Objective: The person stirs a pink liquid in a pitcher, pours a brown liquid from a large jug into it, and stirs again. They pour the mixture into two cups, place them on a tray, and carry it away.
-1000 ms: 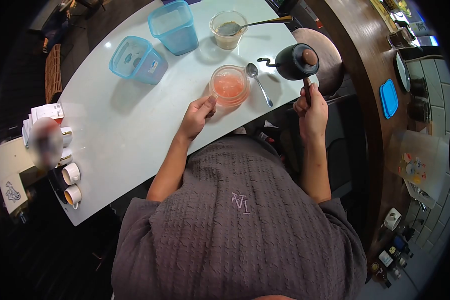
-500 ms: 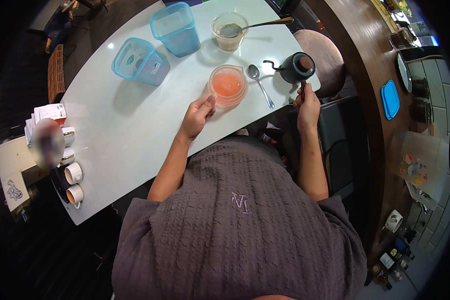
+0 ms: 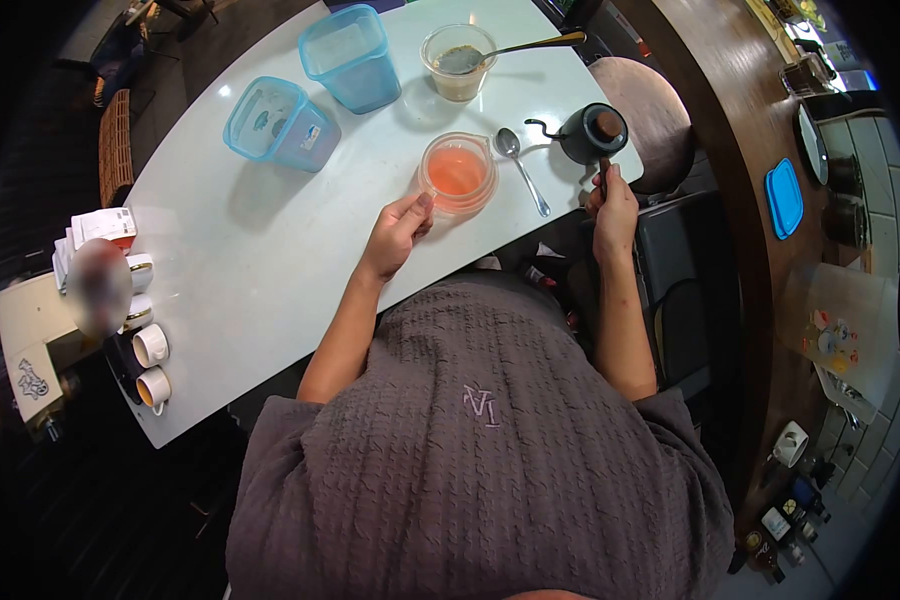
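A clear glass pitcher (image 3: 458, 175) with orange-pink liquid stands near the front edge of the white table (image 3: 270, 320). The fingers of my left hand (image 3: 398, 235) are closed on its handle. At the table's right end, my right hand (image 3: 615, 210) is wrapped round the handle of a black gooseneck kettle (image 3: 590, 135), whose thin spout points left. Between pitcher and kettle lies a metal spoon (image 3: 523, 172). Behind the pitcher is a clear plastic cup (image 3: 457, 75) with brownish contents and a long-handled spoon (image 3: 535, 44) resting in it.
Two blue plastic containers, one nearer (image 3: 282, 125) and one farther (image 3: 350, 60), stand back left. Several white cups (image 3: 150, 345) line the table's left end. A round stool (image 3: 645, 120) is beyond the right edge. A blue lid (image 3: 785, 198) lies on the wooden counter (image 3: 715, 110).
The liquid in the pitcher has shifted slightly and the pitcher sits a touch farther right. Both hands keep their holds and have barely moved.
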Demonstrator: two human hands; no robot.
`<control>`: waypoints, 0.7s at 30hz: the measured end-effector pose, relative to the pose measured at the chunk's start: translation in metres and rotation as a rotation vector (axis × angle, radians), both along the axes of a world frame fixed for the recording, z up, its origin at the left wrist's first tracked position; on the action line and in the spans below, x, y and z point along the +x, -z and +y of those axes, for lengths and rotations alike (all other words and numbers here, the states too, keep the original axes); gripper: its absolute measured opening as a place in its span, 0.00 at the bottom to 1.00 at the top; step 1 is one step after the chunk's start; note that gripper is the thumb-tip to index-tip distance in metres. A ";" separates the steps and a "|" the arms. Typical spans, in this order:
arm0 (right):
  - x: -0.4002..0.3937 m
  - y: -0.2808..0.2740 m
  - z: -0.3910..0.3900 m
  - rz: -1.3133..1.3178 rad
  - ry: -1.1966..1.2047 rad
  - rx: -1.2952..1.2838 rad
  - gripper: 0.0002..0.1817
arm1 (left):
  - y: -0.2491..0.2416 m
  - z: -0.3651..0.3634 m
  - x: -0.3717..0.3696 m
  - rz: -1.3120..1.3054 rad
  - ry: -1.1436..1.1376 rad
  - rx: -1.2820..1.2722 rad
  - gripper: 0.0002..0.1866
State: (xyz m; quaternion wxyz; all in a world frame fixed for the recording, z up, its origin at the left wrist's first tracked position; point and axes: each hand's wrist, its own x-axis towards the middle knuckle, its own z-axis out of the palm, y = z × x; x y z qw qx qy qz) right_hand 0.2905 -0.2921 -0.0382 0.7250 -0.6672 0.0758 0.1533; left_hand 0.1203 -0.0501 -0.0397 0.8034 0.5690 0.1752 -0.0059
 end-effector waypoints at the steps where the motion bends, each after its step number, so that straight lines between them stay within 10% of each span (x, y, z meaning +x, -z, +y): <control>1: 0.001 -0.001 0.000 0.001 -0.007 0.001 0.19 | -0.001 0.000 0.000 0.001 -0.001 0.000 0.21; 11: -0.006 -0.002 -0.019 0.245 0.156 0.146 0.44 | -0.006 -0.002 -0.001 0.021 0.013 0.026 0.21; 16: -0.051 0.038 -0.013 -0.207 0.080 -0.267 0.10 | -0.007 0.000 -0.004 0.030 0.016 0.030 0.21; 21: -0.050 -0.001 0.021 -0.458 -0.198 -0.720 0.15 | -0.004 0.002 -0.004 0.034 0.044 0.031 0.21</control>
